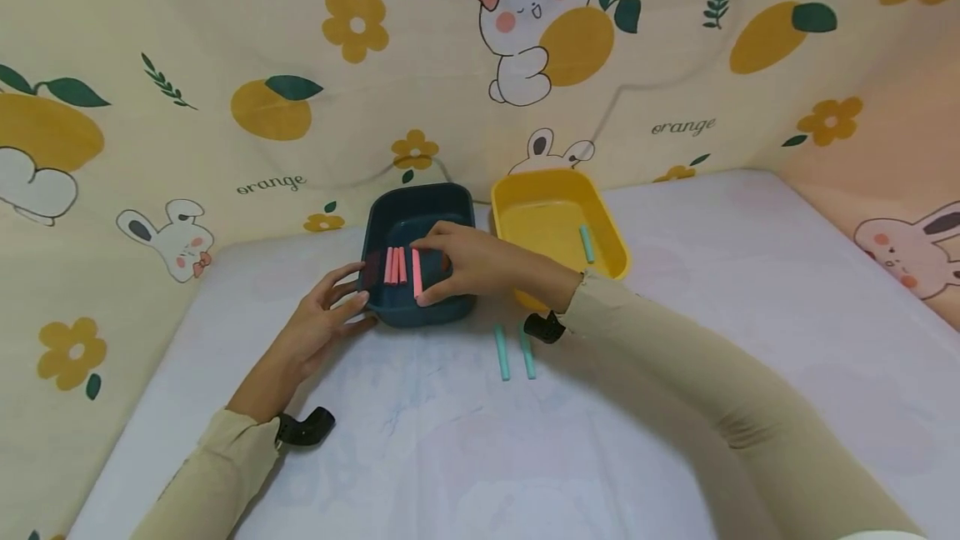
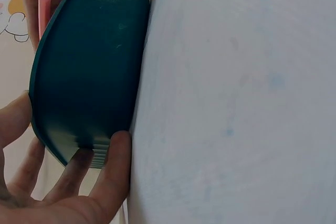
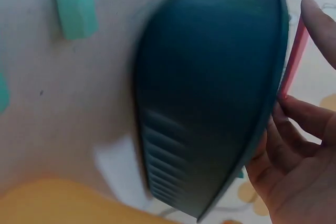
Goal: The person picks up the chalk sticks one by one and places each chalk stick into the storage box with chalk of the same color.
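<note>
My right hand [image 1: 467, 261] pinches a pink stick [image 1: 417, 273] lengthwise between thumb and fingertips, over a dark teal plastic bin [image 1: 423, 317]. In the right wrist view, this pink stick [image 3: 295, 61] is near the bin's rim. Several other pink sticks [image 1: 394, 265] lie side by side in the bin's left part. My left hand [image 1: 318, 323] holds the bin's near left corner; in the left wrist view its thumb [image 2: 14, 119] is at the rim and its fingers [image 2: 113, 166] curve against the outer wall.
A yellow bin [image 1: 613, 244] stands to the right of the dark one, with a mint green stick [image 1: 587, 243] inside. Two more mint green sticks [image 1: 502, 353] lie on the white-covered table [image 1: 450, 457] below my right wrist. A patterned cloth [image 1: 465, 90] hangs behind.
</note>
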`<action>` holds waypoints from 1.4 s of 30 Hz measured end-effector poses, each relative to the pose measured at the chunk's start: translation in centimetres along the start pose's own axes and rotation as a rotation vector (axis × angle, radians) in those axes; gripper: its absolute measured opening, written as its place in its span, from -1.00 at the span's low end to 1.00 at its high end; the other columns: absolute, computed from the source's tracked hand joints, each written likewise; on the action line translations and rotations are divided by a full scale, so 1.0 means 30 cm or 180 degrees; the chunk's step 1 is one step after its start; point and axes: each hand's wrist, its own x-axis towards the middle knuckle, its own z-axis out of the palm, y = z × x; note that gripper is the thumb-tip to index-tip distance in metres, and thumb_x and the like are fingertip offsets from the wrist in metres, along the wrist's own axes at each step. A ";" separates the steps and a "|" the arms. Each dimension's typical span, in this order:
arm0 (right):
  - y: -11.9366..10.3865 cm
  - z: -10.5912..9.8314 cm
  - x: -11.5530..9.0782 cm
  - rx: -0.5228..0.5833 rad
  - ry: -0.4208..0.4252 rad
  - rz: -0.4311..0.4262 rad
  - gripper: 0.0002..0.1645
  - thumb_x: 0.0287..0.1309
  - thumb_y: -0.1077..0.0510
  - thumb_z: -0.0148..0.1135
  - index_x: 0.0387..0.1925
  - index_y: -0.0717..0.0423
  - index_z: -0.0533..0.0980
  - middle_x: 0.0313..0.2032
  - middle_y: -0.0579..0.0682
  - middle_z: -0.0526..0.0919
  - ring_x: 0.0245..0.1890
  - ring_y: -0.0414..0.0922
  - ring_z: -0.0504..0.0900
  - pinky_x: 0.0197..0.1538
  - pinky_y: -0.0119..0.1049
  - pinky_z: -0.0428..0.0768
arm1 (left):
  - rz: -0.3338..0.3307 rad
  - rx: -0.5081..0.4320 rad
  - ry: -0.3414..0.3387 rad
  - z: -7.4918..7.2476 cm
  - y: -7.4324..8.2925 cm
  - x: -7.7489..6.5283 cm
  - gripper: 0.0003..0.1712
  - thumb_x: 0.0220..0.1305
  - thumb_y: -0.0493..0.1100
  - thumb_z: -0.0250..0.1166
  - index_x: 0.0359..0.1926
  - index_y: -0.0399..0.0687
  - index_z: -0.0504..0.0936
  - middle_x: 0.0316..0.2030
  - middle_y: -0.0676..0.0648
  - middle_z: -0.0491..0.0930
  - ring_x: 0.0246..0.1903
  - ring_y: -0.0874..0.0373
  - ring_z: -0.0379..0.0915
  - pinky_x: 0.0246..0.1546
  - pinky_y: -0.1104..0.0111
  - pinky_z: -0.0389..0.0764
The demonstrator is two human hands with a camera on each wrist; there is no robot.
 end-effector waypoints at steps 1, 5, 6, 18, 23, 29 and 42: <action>0.000 0.005 0.009 0.0010 -0.0006 0.0000 0.04 0.01 -0.40 0.40 0.45 -0.11 0.30 0.23 -0.07 0.41 -0.06 -0.15 0.49 -0.04 -0.38 0.60 | 0.0005 -0.0002 -0.0007 -0.003 0.000 -0.002 -0.24 0.45 -0.10 0.20 0.54 0.24 0.07 0.52 -0.20 0.01 0.41 -0.17 0.15 0.36 -0.05 0.37; 0.004 0.028 0.040 0.0059 -0.0039 -0.0043 0.02 0.03 -0.37 0.40 0.45 -0.09 0.29 0.20 -0.06 0.42 -0.10 -0.17 0.50 -0.09 -0.40 0.58 | 0.0052 0.0008 -0.0045 -0.010 -0.004 -0.011 -0.22 0.42 -0.06 0.23 0.54 0.23 0.08 0.50 -0.21 0.03 0.36 -0.12 0.21 0.34 -0.04 0.39; 0.007 0.033 0.047 0.0044 -0.0039 -0.0054 0.02 0.04 -0.36 0.39 0.45 -0.08 0.29 0.20 -0.06 0.43 -0.11 -0.18 0.50 -0.09 -0.40 0.57 | 0.0067 0.0018 -0.0052 -0.011 -0.004 -0.012 -0.21 0.41 -0.05 0.24 0.54 0.22 0.08 0.49 -0.22 0.04 0.35 -0.10 0.23 0.33 -0.03 0.41; 0.023 0.049 0.114 -0.0143 -0.0031 0.0101 0.02 0.08 -0.32 0.39 0.47 -0.01 0.26 0.29 0.03 0.40 -0.08 -0.14 0.51 0.12 -0.30 0.59 | 0.0076 -0.0008 -0.0082 -0.007 0.007 -0.004 -0.21 0.40 -0.05 0.26 0.53 0.20 0.10 0.47 -0.20 0.08 0.33 -0.05 0.25 0.30 0.00 0.45; 0.028 0.049 0.151 -0.0196 -0.0119 0.0105 0.03 0.09 -0.31 0.38 0.48 -0.01 0.25 0.30 0.03 0.38 -0.13 -0.16 0.53 0.06 -0.34 0.59 | 0.0097 -0.0006 -0.0100 -0.008 0.011 -0.005 -0.20 0.40 -0.03 0.25 0.54 0.20 0.08 0.47 -0.20 0.06 0.25 0.05 0.33 0.31 -0.01 0.44; 0.043 0.053 0.193 -0.0237 -0.0198 0.0099 0.03 0.11 -0.27 0.39 0.49 0.03 0.22 0.33 0.07 0.35 -0.09 -0.14 0.54 0.14 -0.31 0.58 | 0.0144 -0.0028 -0.0110 -0.016 0.002 -0.004 -0.20 0.40 -0.04 0.25 0.54 0.17 0.08 0.46 -0.22 0.08 0.13 0.20 0.43 0.27 0.03 0.50; 0.055 0.040 0.253 -0.0200 -0.0317 0.0368 -0.02 0.14 -0.25 0.38 0.49 -0.03 0.23 0.43 0.08 0.28 0.32 -0.06 0.38 0.51 -0.17 0.28 | 0.0173 -0.0125 -0.0152 -0.008 0.008 -0.009 -0.21 0.42 -0.08 0.23 0.54 0.14 0.07 0.44 -0.23 0.09 0.07 0.26 0.46 0.31 -0.02 0.42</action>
